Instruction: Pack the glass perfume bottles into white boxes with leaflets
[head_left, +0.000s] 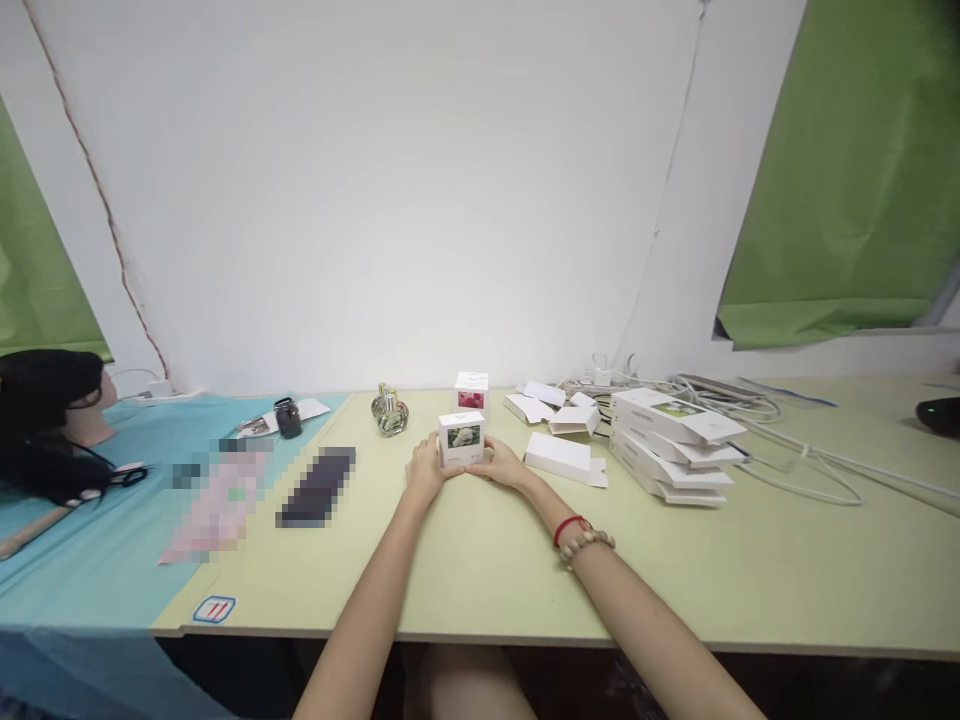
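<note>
Between both hands stands a small white box with a white-flower picture on its front. My left hand is closed against the box's left side. On the other side, my right hand grips the right edge and lower corner. Right behind it is another white box with a pink-flower picture. Glass perfume bottles with gold-coloured caps stand to the left of the boxes.
To the right are a stack of flat white boxes, an opened white carton and cables. On the left lie a dark blurred rectangle, a dark jar and a black-haired mannequin head on blue cloth.
</note>
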